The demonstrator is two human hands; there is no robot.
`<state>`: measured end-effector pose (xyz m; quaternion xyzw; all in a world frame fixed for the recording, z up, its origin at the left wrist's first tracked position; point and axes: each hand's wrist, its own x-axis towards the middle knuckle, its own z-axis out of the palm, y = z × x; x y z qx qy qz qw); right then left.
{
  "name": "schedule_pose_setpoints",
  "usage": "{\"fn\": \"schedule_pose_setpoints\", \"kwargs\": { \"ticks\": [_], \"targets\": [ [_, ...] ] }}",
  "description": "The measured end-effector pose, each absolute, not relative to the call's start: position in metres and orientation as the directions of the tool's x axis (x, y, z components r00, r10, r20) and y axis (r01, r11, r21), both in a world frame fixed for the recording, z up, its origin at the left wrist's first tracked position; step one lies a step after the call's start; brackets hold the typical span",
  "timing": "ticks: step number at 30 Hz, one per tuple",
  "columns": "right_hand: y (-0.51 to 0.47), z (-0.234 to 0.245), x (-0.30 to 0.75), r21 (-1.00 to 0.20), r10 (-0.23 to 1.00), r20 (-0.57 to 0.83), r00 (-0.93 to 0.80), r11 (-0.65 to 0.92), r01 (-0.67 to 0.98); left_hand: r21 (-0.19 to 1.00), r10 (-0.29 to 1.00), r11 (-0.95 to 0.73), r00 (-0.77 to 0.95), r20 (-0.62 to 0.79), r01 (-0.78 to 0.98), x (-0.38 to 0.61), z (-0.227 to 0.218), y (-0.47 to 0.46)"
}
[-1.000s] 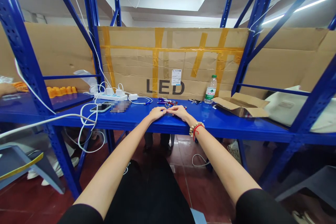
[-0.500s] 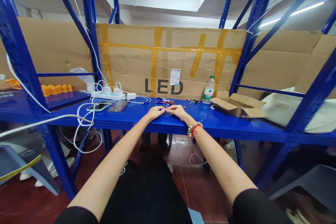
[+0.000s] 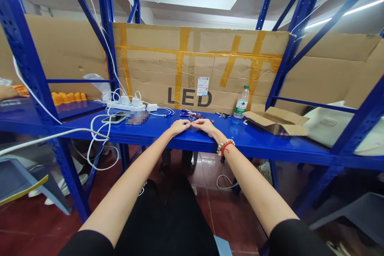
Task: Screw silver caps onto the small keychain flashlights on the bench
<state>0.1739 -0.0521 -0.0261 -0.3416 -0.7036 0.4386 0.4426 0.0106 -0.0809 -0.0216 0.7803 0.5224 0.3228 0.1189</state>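
Note:
My left hand [image 3: 179, 127] and my right hand [image 3: 206, 127] meet fingertip to fingertip above the front part of the blue shelf table [image 3: 156, 131]. Both are closed in a pinch, and whatever lies between the fingers is too small to make out. Just behind them is a pile of small red, blue and silver pieces [image 3: 192, 115], partly covered by my fingers. A second cluster of small dark and metallic pieces [image 3: 223, 115] lies farther right. Beads and a red cord [image 3: 224, 148] circle my right wrist.
On the left are a white power strip [image 3: 127, 106], a phone [image 3: 114, 118] and looping white cables [image 3: 90, 148]. To the right stand a water bottle [image 3: 241, 103] and an open cardboard box [image 3: 277, 122]. A cardboard panel [image 3: 150, 68] backs the table. Orange parts [image 3: 67, 98] sit far left.
The whole view has shifted slightly, so the table's things appear a little farther right. My hands stay together in nearly the same place and pose.

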Motion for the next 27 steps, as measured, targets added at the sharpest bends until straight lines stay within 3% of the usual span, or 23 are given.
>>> {"fn": "schedule_pose_setpoints", "kwargs": {
  "ticks": [27],
  "targets": [
    [-0.0505,-0.0264,0.1708,-0.933,0.881,0.291,-0.373,0.347,0.092,0.483,0.910,-0.368,0.200,0.364,0.794,0.0111,-0.0205,-0.0808]
  ]
}}
